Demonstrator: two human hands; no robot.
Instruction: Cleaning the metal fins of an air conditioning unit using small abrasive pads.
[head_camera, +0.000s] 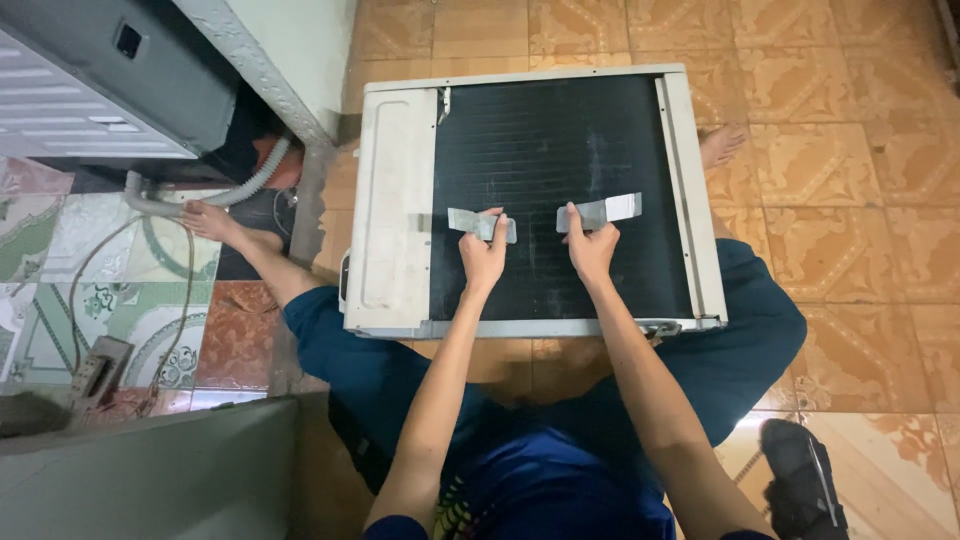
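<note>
From my head camera, the boxy off-white air-conditioner unit (392, 215) lies flat across my legs, its black finned coil panel (545, 190) facing up so I can work on it. My left hand (483, 258) pinches one thin grey metal strip (478, 224), my right hand (591, 250) pinches the other bent strip (600, 211), both flat against the ribbed fins.

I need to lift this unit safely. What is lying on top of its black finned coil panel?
On the black finned coil panel lie two flat grey metal strips, one pressed by the left hand, one by the right hand. The fingers cover the strips' inner ends.
</note>
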